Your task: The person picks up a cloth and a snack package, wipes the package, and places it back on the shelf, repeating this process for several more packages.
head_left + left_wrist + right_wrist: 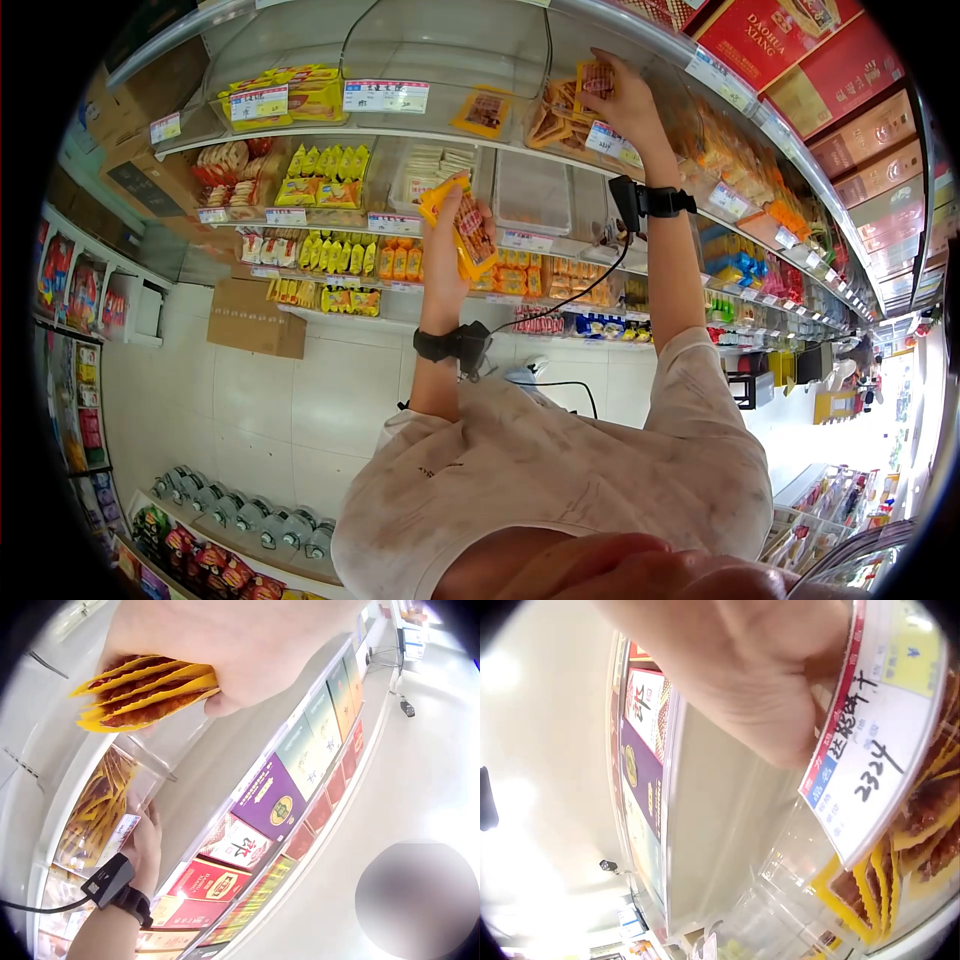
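My left hand (pixel 446 238) grips a small stack of yellow-edged snack packets (pixel 470 232) in front of the shelves. In the left wrist view the stacked packets (pixel 150 694) fan out from under the palm. My right hand (pixel 632 108) is up at a clear shelf bin, its thumb and fingers pinching a snack packet (pixel 595 82). More packets of the same look (pixel 557 125) lie in that bin below the hand. A handwritten price tag (pixel 866 754) covers part of the bin's front in the right wrist view, and the right fingertips are hidden there.
A single yellow packet (pixel 483 112) lies in the neighbouring bin. Yellow packets (pixel 290 95) fill another bin at left. Red gift boxes (pixel 775 50) stand above right. Lower shelves carry wrapped snacks (pixel 325 180). A cardboard box (pixel 257 318) sits on the floor. A black cable (pixel 570 298) hangs between the wrists.
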### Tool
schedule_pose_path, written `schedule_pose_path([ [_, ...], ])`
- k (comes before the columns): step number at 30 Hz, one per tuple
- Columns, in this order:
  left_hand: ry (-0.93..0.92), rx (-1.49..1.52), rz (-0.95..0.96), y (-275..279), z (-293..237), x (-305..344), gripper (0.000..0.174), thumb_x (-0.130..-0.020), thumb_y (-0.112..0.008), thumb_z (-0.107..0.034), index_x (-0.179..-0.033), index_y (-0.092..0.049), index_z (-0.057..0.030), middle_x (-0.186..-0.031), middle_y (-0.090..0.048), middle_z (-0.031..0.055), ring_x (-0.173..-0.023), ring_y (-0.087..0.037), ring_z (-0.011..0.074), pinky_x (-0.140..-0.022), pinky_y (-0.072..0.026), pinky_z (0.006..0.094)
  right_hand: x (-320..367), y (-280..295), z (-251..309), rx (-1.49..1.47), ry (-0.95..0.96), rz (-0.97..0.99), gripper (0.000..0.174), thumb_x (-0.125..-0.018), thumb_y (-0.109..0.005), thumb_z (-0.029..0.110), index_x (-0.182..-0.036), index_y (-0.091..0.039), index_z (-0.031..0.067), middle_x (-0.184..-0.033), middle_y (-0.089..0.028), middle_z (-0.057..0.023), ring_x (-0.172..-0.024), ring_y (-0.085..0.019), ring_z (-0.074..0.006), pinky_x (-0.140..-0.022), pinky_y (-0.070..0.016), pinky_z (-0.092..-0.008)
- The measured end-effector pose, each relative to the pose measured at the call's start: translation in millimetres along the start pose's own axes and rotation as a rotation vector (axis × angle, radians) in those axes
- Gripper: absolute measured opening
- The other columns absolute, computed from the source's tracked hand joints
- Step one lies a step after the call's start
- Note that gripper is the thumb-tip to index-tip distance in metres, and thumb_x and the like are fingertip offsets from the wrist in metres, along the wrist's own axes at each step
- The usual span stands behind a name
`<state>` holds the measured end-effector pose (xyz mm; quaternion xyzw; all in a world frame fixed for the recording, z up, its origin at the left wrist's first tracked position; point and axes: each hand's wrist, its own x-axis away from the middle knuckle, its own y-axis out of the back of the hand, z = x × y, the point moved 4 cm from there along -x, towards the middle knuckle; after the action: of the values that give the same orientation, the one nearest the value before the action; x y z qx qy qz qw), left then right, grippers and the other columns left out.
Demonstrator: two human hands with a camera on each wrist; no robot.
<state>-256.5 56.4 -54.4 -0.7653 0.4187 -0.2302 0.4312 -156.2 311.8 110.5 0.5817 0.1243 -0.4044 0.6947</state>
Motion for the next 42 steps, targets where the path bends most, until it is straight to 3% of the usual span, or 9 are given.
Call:
schedule_pose_path([
  [5,-0.012,0.012,-0.033,-4.0,2.8,2.9,0.038,-0.102,-0.060,-0.033,-0.132,-0.055,-0.0116,-0.080,-0.063,0.0053,-0.063,-0.062,0.0154,-0.053,-0.0513,0.0290,6.2,19.6,-4.8,0.107,0.240,-0.384,0.045,-0.083,-0.079,0.013,-0.123,-0.064,0.0018,-0.114,-0.068,-0.0122,-0.094,-0.069,-0.0213,-0.086,-0.0549,-0.0326],
  [7,-0.001,0.016,-0.050,-1.4,5.3,1.2,0.039,-0.102,-0.060,-0.035,-0.133,-0.055,-0.0116,-0.080,-0.063,0.0052,-0.063,-0.063,0.0154,-0.054,-0.0521,0.0292,12.4,24.5,17.0,-0.393,0.075,-0.363,0.038,-0.089,-0.075,0.011,-0.123,-0.064,0.0012,-0.114,-0.069,-0.0100,-0.092,-0.068,-0.0173,-0.082,-0.0547,-0.0301],
  [9,0.000,0.022,-0.052,-1.1,5.9,-0.3,0.040,-0.102,-0.059,-0.037,-0.133,-0.055,-0.0116,-0.081,-0.063,0.0054,-0.065,-0.064,0.0156,-0.056,-0.0535,0.0295,26.6,27.3,48.7,-0.811,-0.176,-0.239,0.029,-0.096,-0.069,0.008,-0.124,-0.064,-0.0001,-0.118,-0.068,-0.0082,-0.096,-0.066,-0.0137,-0.079,-0.0552,-0.0274],
  [15,-0.023,0.006,-0.031,11.8,13.3,-7.4,0.044,-0.104,-0.050,-0.049,-0.129,-0.057,-0.0120,-0.096,-0.069,0.0070,-0.084,-0.070,0.0213,-0.072,-0.0583,0.0357,89.4,-23.0,131.5,-1.091,-0.255,0.224,0.033,-0.095,-0.070,0.008,-0.127,-0.063,0.0022,-0.130,-0.064,-0.0097,-0.112,-0.064,-0.0155,-0.085,-0.0573,-0.0307],
  [21,-0.004,0.190,-0.022,-2.8,7.2,1.2,0.050,-0.106,-0.044,-0.051,-0.135,-0.054,-0.0106,-0.115,-0.066,0.0088,-0.102,-0.068,0.0223,-0.083,-0.0587,0.0390,131.9,-71.2,149.0,-0.507,0.102,0.255,0.044,-0.093,-0.069,0.010,-0.135,-0.059,0.0085,-0.142,-0.057,-0.0125,-0.138,-0.048,-0.0320,-0.111,-0.0436,-0.0519],
  [24,-0.031,0.204,0.007,-2.3,4.2,2.2,0.047,-0.107,-0.045,-0.047,-0.136,-0.053,-0.0109,-0.116,-0.066,0.0088,-0.103,-0.068,0.0214,-0.083,-0.0584,0.0384,129.8,-71.8,148.5,-0.248,0.255,0.292,0.044,-0.093,-0.068,0.005,-0.136,-0.059,0.0063,-0.146,-0.054,-0.0133,-0.142,-0.044,-0.0338,-0.116,-0.0381,-0.0471],
  [27,-0.052,0.105,-0.006,15.0,12.3,-4.0,0.039,-0.104,-0.055,-0.039,-0.131,-0.056,-0.0103,-0.109,-0.067,0.0088,-0.093,-0.069,0.0200,-0.076,-0.0582,0.0347,131.0,-74.4,142.2,-0.438,0.174,0.355,0.043,-0.093,-0.068,0.006,-0.135,-0.059,0.0068,-0.143,-0.057,-0.0128,-0.143,-0.044,-0.0329,-0.120,-0.0310,-0.0463],
  [37,-0.059,0.047,-0.144,9.9,-0.8,-2.1,0.025,-0.095,-0.070,-0.026,-0.112,-0.059,-0.0104,-0.087,-0.070,0.0086,-0.068,-0.066,0.0167,-0.058,-0.0543,0.0302,58.0,14.5,93.6,-0.429,0.048,-0.178,0.028,-0.092,-0.068,0.010,-0.120,-0.067,0.0049,-0.125,-0.068,-0.0142,-0.116,-0.065,-0.0317,-0.094,-0.0512,-0.0394],
  [42,-0.029,0.010,-0.112,5.5,-0.9,-2.2,0.027,-0.094,-0.071,-0.025,-0.113,-0.058,-0.0108,-0.087,-0.069,0.0077,-0.069,-0.066,0.0169,-0.058,-0.0544,0.0304,17.7,17.1,0.6,0.021,-0.165,-0.101,0.047,-0.089,-0.071,0.039,-0.113,-0.069,-0.0013,-0.117,-0.069,-0.0209,-0.108,-0.067,-0.0362,-0.092,-0.0517,-0.0402],
])
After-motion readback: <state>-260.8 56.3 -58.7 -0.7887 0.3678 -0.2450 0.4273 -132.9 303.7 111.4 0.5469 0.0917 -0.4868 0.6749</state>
